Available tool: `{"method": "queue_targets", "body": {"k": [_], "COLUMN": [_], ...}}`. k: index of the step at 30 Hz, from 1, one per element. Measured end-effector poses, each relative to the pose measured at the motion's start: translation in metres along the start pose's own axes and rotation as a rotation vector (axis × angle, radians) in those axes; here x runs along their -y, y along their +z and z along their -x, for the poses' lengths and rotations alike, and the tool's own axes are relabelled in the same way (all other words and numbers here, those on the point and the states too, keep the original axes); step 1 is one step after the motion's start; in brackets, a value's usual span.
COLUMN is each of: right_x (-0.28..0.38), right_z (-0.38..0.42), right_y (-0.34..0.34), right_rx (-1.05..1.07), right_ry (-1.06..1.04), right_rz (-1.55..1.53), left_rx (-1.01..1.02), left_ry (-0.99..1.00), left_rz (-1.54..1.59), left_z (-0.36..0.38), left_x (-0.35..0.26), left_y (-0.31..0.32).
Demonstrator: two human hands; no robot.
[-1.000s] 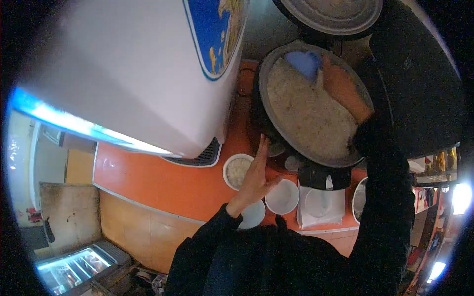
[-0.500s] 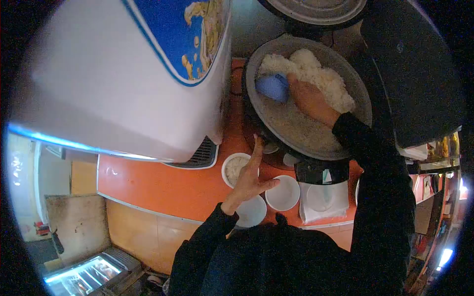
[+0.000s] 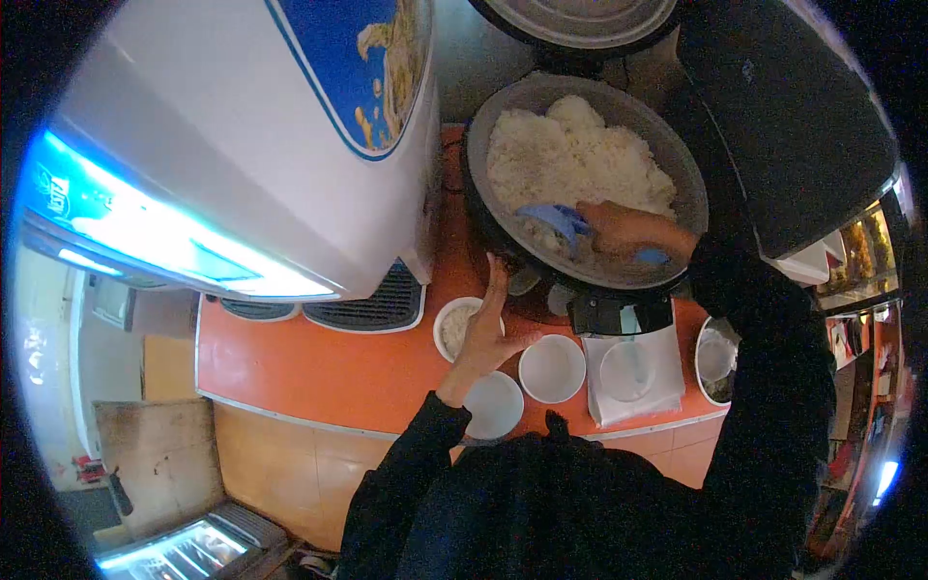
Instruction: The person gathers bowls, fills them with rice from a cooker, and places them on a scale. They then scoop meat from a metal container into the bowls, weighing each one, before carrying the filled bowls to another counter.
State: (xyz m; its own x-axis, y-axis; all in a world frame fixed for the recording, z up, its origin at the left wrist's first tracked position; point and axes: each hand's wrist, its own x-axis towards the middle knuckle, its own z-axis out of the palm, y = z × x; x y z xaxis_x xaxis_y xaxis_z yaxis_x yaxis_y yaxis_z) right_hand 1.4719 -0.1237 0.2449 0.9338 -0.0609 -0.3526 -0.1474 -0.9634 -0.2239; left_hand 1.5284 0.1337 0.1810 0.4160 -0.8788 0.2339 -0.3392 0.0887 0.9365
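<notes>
My right hand (image 3: 623,233) grips a blue rice scoop (image 3: 548,219) inside a large round rice cooker (image 3: 692,174). The scoop's blade is down at the near side of the white cooked rice (image 3: 551,155), and the end of its handle shows past my palm. Over the counter, my left hand (image 3: 480,343) is open, with thumb and fingers spread. It partly covers a white bowl with rice (image 3: 452,331). Two more white bowls stand close by: one bowl (image 3: 553,369) right of the thumb, another bowl (image 3: 495,406) below the hand.
A white drink dispenser (image 3: 242,145) with a lit front fills the left. The cooker's lid (image 3: 590,19) stands raised behind it. On the orange counter (image 3: 290,358) lie plastic sheets (image 3: 604,406) under a clear round lid, and a container (image 3: 715,358) sits near my right arm.
My right hand and the scoop have moved from the far left of the rice toward the cooker's near side. My left hand stays spread over the bowls. The view has shifted slightly.
</notes>
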Motion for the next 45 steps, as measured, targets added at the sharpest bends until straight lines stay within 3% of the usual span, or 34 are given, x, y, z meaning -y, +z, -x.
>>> {"method": "queue_targets", "body": {"k": [4,6,10,13,16,19,22,23,26,28,30,33,36,39,41,43,45], "right_x": [0.012,0.004,-0.011,-0.016,-0.025,0.023,0.065,0.104,0.138,0.138,0.137,0.168,0.168,0.164,0.168,0.175,0.184], "right_z": [-0.006,-0.009,-0.009,0.010,0.033,0.090,0.117,0.129,0.133,0.121,0.098,0.081,0.076,0.087,0.100,0.088,0.082], "right_y": [-0.012,-0.002,-0.019,-0.037,-0.045,-0.077,-0.074,-0.075,-0.014,0.056,0.159,0.216,0.234,0.190,0.156,0.224,0.271], "right_rx": [0.209,0.219,0.307,0.377,0.341,0.156,0.192,0.181,0.167,0.153,0.018,-0.005,-0.119,-0.117,-0.121,-0.167,-0.214], "right_ry": [0.129,0.077,-0.010,0.056,0.078,0.187,0.184,0.245,0.183,0.091,0.072,0.150,0.142,0.141,0.116,0.161,0.187], "right_rz": [-0.139,-0.302,-0.298,-0.406,-0.551,-0.641,-0.747,-0.736,-0.687,-0.578,-0.270,0.052,0.096,0.025,-0.004,0.118,0.179], "left_rx": [-0.008,-0.010,-0.042,-0.067,-0.098,-0.102,0.039,-0.019,-0.210,-0.299,-0.287,-0.268,-0.307,-0.333,-0.337,-0.336,-0.369], "left_ry": [0.020,0.021,0.009,-0.122,-0.108,-0.522,-0.553,-0.673,-0.847,-0.815,-0.766,-0.773,-0.796,-0.684,-0.595,-0.539,-0.780], "left_rz": [-0.008,0.019,-0.009,-0.219,-0.459,-0.496,-0.570,-0.325,0.258,0.453,0.465,0.412,0.415,0.433,0.360,0.213,0.539], "left_z": [0.001,0.003,0.006,0.029,0.077,0.149,0.230,0.242,0.239,0.227,0.226,0.237,0.230,0.216,0.219,0.240,0.222], "left_x": [0.004,0.008,0.000,-0.003,0.021,0.045,0.120,0.119,0.114,0.091,0.097,0.125,0.110,0.081,0.095,0.139,0.097], "left_y": [0.003,0.005,-0.004,-0.011,-0.019,-0.016,0.005,0.013,0.034,0.036,0.038,0.049,0.051,0.048,0.051,0.061,0.052]}}
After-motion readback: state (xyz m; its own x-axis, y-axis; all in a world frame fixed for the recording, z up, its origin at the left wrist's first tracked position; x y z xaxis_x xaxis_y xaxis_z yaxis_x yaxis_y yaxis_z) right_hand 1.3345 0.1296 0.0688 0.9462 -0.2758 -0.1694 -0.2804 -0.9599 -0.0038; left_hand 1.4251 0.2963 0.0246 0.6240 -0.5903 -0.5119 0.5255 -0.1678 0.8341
